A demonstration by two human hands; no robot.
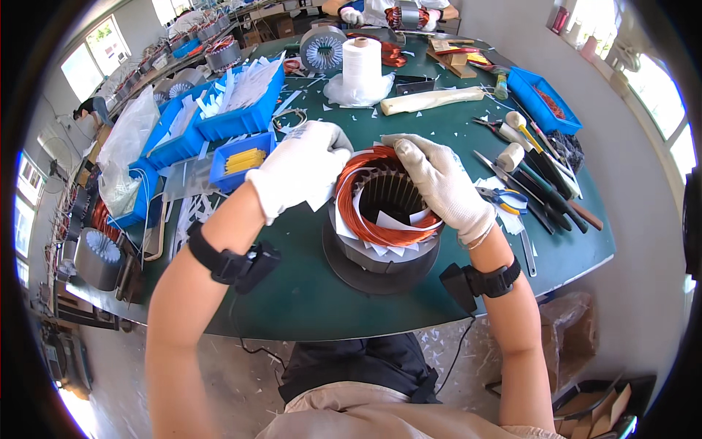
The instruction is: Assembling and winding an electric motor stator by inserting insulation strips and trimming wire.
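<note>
Gripping the copper winding [365, 192] between them, both hands [303, 168] [442, 183] clasp the upright stator [380, 252]; right hand's fingers probably tuck paper.

Blue bins [241, 121], white twine spool [362, 62], pliers [504, 197].

Green-topped workbench [307, 293], rounded at the near edge. Lying on it: a motor stator with copper windings [380, 219] on a dark round base, near the front; blue plastic bins [241, 117] of white paper strips at the left, with a smaller blue tray of yellow pieces [241, 159] beside them; a spool of white cord [362, 64] toward the back centre; a long cream-coloured roll [431, 100] to its right; a blue tray [545, 99] at the right rear; mallets, pliers and other hand tools [534, 175] ranged along the right edge; white paper scraps scattered about.
</note>
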